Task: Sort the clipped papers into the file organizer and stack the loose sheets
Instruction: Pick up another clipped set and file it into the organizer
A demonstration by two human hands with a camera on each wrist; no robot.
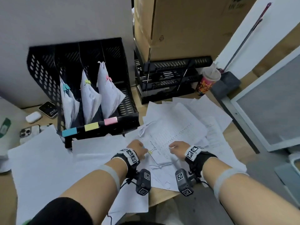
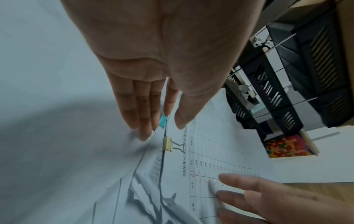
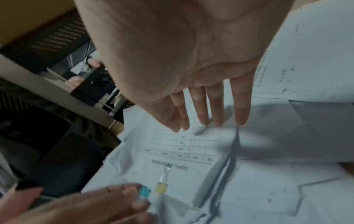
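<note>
Head view showed both hands low over the scattered sheets on the surface [image 1: 164,198], just in front of the file organizer [image 1: 90,88]. A bundle with a yellow clip [image 2: 167,144] lay between the hands, its clipped edge toward the left hand [image 1: 136,149] and its long axis running away toward the right hand [image 1: 178,148]. A blue clip [image 2: 163,121] sat right at the left fingers [image 2: 145,121], which were extended over it; whether they pinched it I could not tell. The right fingers [image 3: 218,109] were straight and spread, tips on the printed page, grasping nothing. The left hand was plainly nearer both clips, so the lift probably fell to it.
</note>
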